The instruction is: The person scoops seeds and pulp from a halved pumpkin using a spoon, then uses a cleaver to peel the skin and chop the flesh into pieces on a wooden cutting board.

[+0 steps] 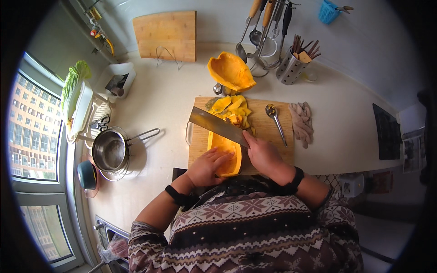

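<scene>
My right hand (263,153) grips the handle end of a broad cleaver (216,124), whose blade slants up and left over a hollowed pumpkin piece (230,155). My left hand (210,167) rests on that orange piece with its fingers on the flesh, near the front edge of a wooden cutting board (264,136). A heap of pumpkin peelings (235,107) lies at the board's back, partly behind the blade. To the right on the board is a metal spoon (277,124) with scraps in its bowl. Whether the blade touches the pumpkin piece cannot be told.
A large scooped pumpkin section (230,72) stands behind the board. A crumpled cloth (302,124) lies to its right. At left are a steel pot (109,150) and a Chinese cabbage (75,88). Hanging ladles (257,37) and a chopstick holder (290,70) stand at the back.
</scene>
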The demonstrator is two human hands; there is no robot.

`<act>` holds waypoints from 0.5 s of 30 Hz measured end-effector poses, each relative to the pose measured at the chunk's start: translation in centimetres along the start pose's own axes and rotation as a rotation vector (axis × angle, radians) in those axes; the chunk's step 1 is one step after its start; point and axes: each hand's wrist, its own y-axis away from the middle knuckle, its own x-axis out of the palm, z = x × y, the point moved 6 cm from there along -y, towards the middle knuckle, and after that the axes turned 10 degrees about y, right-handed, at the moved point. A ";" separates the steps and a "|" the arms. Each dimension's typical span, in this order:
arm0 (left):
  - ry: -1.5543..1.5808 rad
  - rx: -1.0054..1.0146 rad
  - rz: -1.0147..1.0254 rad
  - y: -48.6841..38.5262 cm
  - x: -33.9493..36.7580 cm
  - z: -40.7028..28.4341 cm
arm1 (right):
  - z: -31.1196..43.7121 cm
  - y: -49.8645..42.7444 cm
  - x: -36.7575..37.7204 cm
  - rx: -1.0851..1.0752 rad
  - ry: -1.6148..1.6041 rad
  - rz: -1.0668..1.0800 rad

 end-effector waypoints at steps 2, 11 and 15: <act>-0.117 0.023 -0.010 0.0 1.1 -0.3 | -0.1 -0.3 0.7 0.035 0.010 0.108; -0.232 -0.049 -0.078 -0.2 1.9 -0.8 | 0.0 -2.6 1.9 0.040 -0.080 0.047; -0.274 -0.206 -0.118 -1.5 2.1 0.0 | 0.1 -2.6 2.6 0.080 -0.035 0.090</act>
